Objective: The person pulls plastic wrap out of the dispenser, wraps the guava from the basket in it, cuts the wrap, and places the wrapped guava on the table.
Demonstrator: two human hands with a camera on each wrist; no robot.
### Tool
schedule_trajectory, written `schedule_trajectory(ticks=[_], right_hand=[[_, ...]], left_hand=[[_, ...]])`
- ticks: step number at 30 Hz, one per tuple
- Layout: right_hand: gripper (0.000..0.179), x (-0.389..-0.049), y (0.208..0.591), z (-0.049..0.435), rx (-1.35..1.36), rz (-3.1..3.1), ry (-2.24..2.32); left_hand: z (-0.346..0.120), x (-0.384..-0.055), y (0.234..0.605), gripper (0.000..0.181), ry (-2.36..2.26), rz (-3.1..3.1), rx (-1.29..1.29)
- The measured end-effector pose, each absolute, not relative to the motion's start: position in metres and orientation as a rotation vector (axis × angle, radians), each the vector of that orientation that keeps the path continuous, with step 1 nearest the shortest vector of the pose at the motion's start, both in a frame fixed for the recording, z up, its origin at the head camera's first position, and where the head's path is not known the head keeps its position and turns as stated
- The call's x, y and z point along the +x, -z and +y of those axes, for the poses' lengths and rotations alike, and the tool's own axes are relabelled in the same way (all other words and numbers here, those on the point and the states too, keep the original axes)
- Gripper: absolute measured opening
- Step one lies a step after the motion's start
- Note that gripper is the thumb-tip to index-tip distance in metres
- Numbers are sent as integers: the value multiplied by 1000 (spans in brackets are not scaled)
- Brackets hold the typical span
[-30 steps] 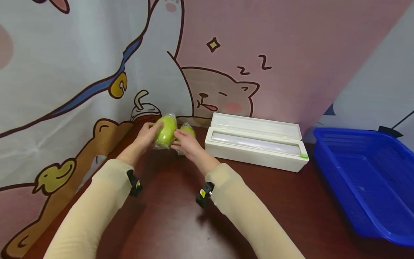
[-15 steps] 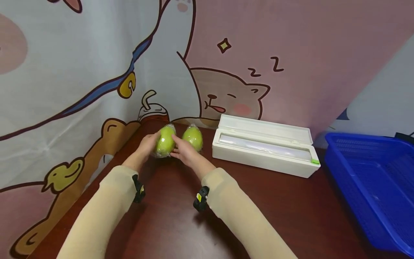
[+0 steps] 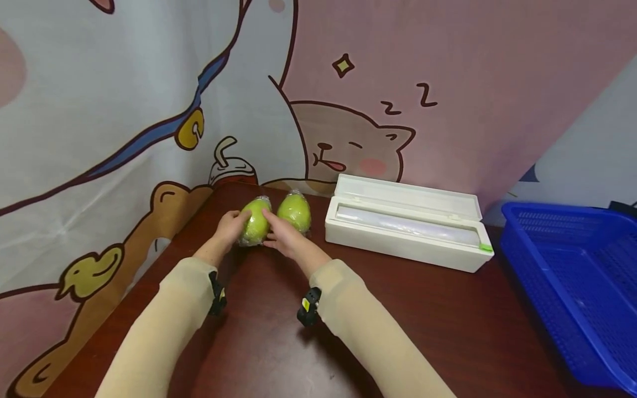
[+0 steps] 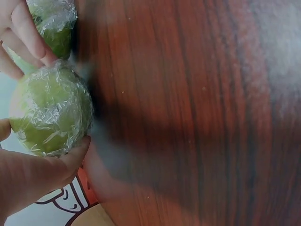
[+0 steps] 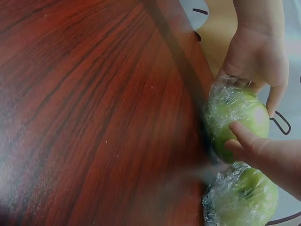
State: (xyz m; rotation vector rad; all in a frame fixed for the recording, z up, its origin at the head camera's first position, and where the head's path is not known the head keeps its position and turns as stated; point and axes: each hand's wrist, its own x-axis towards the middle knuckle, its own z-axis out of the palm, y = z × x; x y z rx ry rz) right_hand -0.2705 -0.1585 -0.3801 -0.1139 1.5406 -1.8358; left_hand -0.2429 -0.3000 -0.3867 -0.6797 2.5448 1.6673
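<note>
A pale green fruit in clear plastic wrap is at the back left of the table, between both hands. My left hand holds its left side, thumb and fingers around it in the left wrist view. My right hand touches its right side with fairly straight fingers, as the right wrist view shows. A second wrapped green fruit stands close by on the right, partly behind my right hand. The fruit's exact kind is unclear.
An open white box with a roll of clear wrap inside stands to the right, its lid raised. Beyond it sits a blue plastic basket. A cartoon-printed cloth borders the brown table at the back and left.
Both hands have lowered the held fruit toward the table and nearer me, to the left of the second fruit, which now shows more fully. The head view has shifted slightly.
</note>
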Motion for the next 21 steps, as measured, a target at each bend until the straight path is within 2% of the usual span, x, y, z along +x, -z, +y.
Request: schedule_trajectory(ticks=[11,21], right_hand=[[60,-260,368,-132,-197,1629,1755],[56,-255,358,-61,-312,1677,1736]], left_hand=[[-294,-242,380,69,-1530,2637,-680],[-295,-234,369,66,-1393,2841,-602]])
